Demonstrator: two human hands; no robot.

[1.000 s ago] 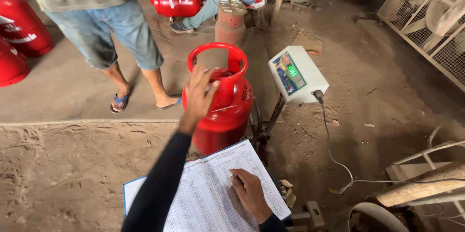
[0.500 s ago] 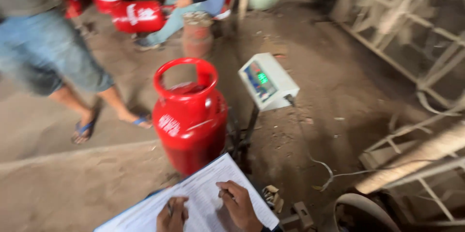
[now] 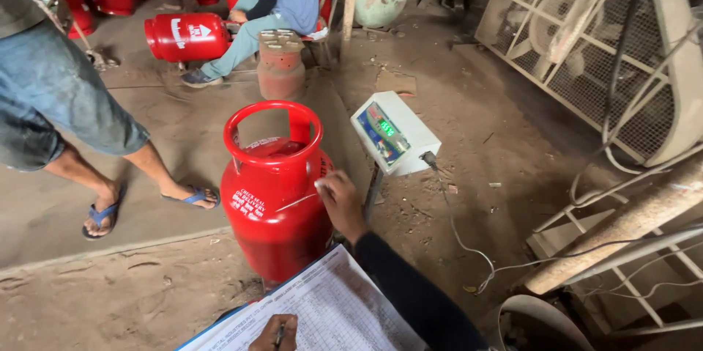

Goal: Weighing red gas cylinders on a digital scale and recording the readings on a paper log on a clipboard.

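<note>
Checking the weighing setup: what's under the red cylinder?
The cylinder hides whatever it stands on. Only dirt floor shows around its base; the form sheet covers its near bottom edge.

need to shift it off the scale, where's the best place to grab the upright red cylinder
Probably the ring handle on top of the cylinder, gripped from above. The cylinder stands upright, its body is wide, round and smooth, and the ring is open, with clear space above. One hand already rests on its shoulder.

Glossy red-painted metal gas cylinder
</note>
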